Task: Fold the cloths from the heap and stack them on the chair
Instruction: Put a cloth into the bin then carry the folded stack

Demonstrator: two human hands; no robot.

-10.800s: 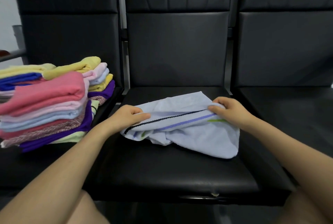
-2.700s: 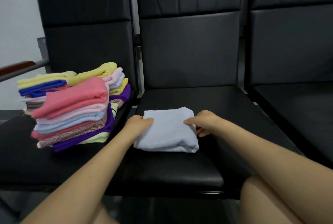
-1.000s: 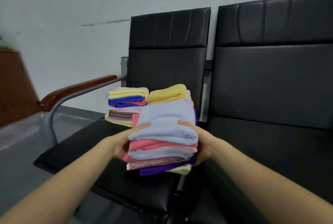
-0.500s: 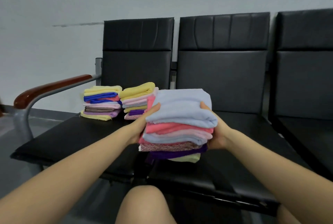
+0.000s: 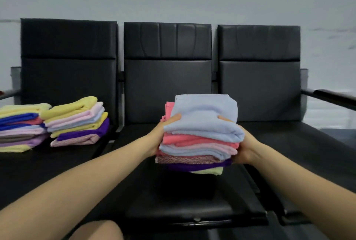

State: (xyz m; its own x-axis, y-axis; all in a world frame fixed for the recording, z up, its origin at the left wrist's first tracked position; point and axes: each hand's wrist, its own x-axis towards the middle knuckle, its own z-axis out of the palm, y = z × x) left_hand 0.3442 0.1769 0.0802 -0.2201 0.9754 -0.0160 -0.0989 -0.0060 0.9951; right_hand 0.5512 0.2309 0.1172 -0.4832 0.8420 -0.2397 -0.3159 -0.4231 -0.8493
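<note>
A stack of folded cloths (image 5: 200,139), light blue on top with pink, patterned, purple and pale green layers below, hangs just above the middle chair seat (image 5: 173,197). My left hand (image 5: 163,133) clamps its left side and my right hand (image 5: 240,147) its right side. Two more stacks of folded cloths sit on the left chair seat (image 5: 28,166): a nearer one topped in yellow (image 5: 77,122) and a far-left one (image 5: 21,126). No unfolded heap is in view.
Three black padded chairs stand in a row against a grey wall. The right chair seat (image 5: 300,143) holds nothing, with a dark armrest (image 5: 335,98) at its outer side. My knee (image 5: 96,230) shows at the bottom edge.
The folded light blue cloth went onto the front stack on the left chair. Both hands lifted that stack and carried it right, to above the middle seat. My view has pulled back.
</note>
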